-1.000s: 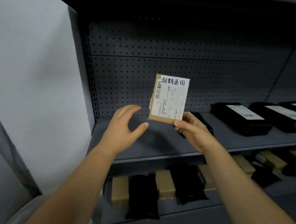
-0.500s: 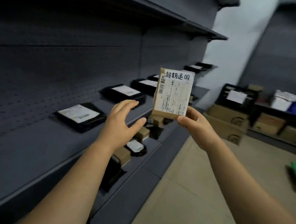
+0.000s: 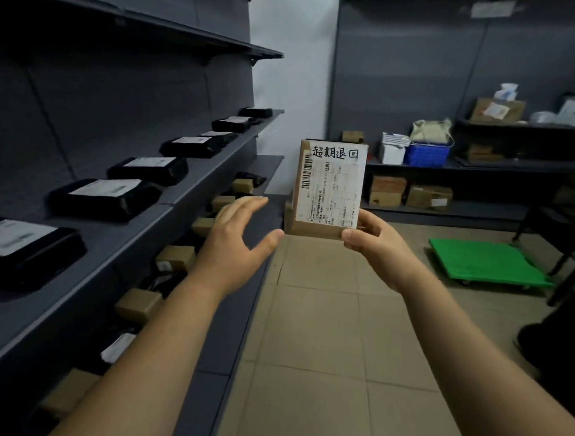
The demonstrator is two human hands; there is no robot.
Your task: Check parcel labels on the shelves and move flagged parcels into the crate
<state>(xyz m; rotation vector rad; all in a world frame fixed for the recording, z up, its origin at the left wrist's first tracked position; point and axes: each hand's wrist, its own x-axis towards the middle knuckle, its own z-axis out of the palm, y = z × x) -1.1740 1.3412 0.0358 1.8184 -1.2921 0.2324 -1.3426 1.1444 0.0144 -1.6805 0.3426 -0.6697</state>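
Note:
A small brown cardboard parcel (image 3: 329, 190) stands upright in front of me, its white label with a barcode and black handwritten characters facing me. My right hand (image 3: 374, 244) pinches its lower right corner between thumb and fingers. My left hand (image 3: 236, 243) hovers open to the left of the parcel, fingers spread, not touching it. The grey shelves (image 3: 188, 179) run along my left, holding black parcels (image 3: 105, 196) with white labels on the middle level and brown boxes (image 3: 174, 258) below. No crate can be told apart for certain.
A tiled floor aisle stretches ahead. A green flat trolley (image 3: 487, 265) lies on the floor at right. Cardboard boxes (image 3: 428, 197) and a blue basket (image 3: 426, 153) sit on the far rack. A dark object (image 3: 559, 338) stands at the right edge.
My view has swung right, from facing the shelf to looking down the aisle. Both hands kept their pose, the right still holding the parcel upright.

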